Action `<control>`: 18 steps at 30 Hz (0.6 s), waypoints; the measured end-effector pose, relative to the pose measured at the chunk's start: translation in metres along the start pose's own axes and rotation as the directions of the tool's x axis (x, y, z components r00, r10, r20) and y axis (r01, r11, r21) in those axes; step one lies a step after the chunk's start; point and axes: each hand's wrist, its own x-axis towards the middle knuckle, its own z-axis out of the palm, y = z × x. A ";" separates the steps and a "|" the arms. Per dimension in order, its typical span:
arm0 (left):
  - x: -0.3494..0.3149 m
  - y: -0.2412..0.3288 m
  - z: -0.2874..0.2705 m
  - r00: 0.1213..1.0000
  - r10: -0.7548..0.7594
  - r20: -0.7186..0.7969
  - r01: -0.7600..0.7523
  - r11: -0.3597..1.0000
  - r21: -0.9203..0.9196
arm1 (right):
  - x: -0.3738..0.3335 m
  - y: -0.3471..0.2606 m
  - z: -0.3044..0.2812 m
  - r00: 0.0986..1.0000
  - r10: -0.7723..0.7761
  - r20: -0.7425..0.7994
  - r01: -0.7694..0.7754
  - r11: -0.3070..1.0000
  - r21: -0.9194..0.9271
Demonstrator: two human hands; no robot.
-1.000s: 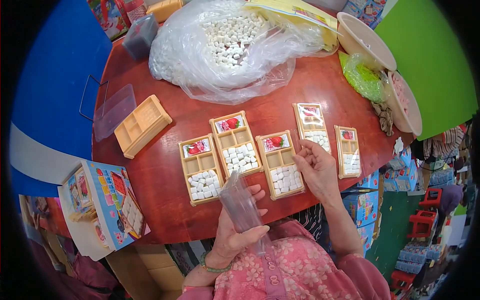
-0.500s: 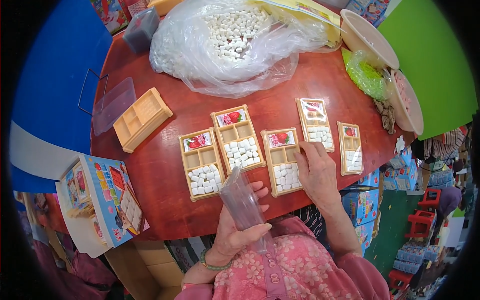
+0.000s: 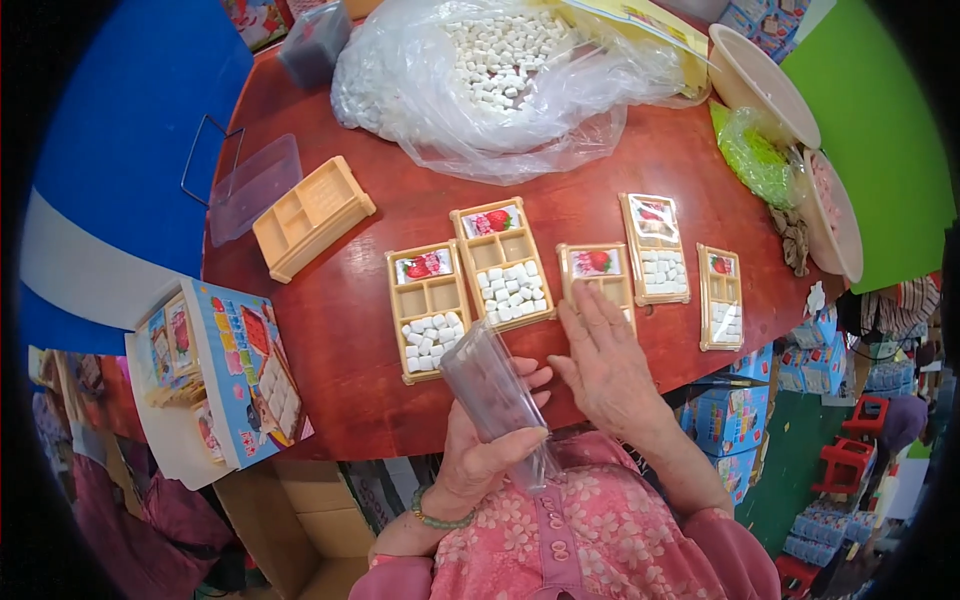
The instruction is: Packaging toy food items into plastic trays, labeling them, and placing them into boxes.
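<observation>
My left hand (image 3: 482,452) is closed around a stack of clear plastic covers (image 3: 492,385), held tilted above the table's near edge. My right hand (image 3: 612,365) lies with fingers stretched over a tan compartment tray (image 3: 588,261), covering its lower part; a strawberry-print packet shows at its top. To the left stand two more such trays (image 3: 436,292) (image 3: 505,250), each with a strawberry packet, two bare small compartments and white marshmallow-like pieces. On the right, two filled trays (image 3: 662,270) (image 3: 720,322) have a shiny clear film or cover over them.
A large clear bag of white pieces (image 3: 505,60) lies at the back of the red table (image 3: 330,330). Stacked bare tan trays (image 3: 312,215) and a printed box (image 3: 235,370) stand left. Pale bowls (image 3: 765,85) (image 3: 832,240) and a green bag (image 3: 745,150) are at the right.
My right hand has shifted from the tray's right edge to lie over its lower part, fingers spread flatter. My left hand still holds the clear covers. The whole view has shifted slightly.
</observation>
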 end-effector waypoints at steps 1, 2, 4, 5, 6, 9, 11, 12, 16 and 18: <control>-0.001 0.000 -0.001 1.000 0.008 -0.006 -0.008 1.000 -0.011 | 0.000 0.003 0.003 1.000 0.017 -0.022 -0.017 1.000 -0.026; -0.001 0.001 -0.002 1.000 0.011 -0.010 -0.011 1.000 -0.009 | 0.001 0.008 0.004 0.998 0.035 -0.045 -0.037 0.998 -0.055; 0.001 0.003 -0.003 1.000 -0.024 -0.015 0.023 0.997 -0.075 | 0.002 0.016 0.005 0.997 0.049 -0.065 -0.052 0.997 -0.048; 0.001 0.003 -0.004 1.000 -0.020 -0.022 0.018 0.997 -0.074 | 0.004 0.019 0.005 0.994 0.073 -0.081 -0.078 0.995 -0.064; 0.001 0.002 -0.005 1.000 -0.016 -0.016 0.015 0.998 -0.065 | 0.005 0.022 0.005 0.990 0.097 -0.098 -0.105 0.991 -0.081; 0.002 0.003 -0.004 1.000 -0.013 -0.006 0.012 0.998 -0.059 | 0.007 0.028 0.002 0.984 0.125 -0.128 -0.136 0.988 -0.079; 0.002 0.004 -0.004 1.000 -0.013 -0.001 0.013 0.998 -0.060 | 0.008 0.033 0.000 0.980 0.148 -0.136 -0.161 0.983 -0.092; 0.003 0.003 -0.004 1.000 -0.015 0.003 0.015 0.998 -0.063 | 0.008 0.035 -0.001 0.980 0.146 -0.136 -0.159 0.983 -0.090; 0.007 0.001 -0.005 1.000 -0.011 0.011 0.012 0.999 -0.043 | 0.005 0.022 -0.013 0.966 0.152 -0.208 -0.201 0.949 -0.243; 0.008 0.002 -0.005 1.000 -0.012 0.007 0.013 0.999 -0.043 | -0.004 0.005 -0.026 0.966 0.136 -0.220 -0.118 0.989 0.090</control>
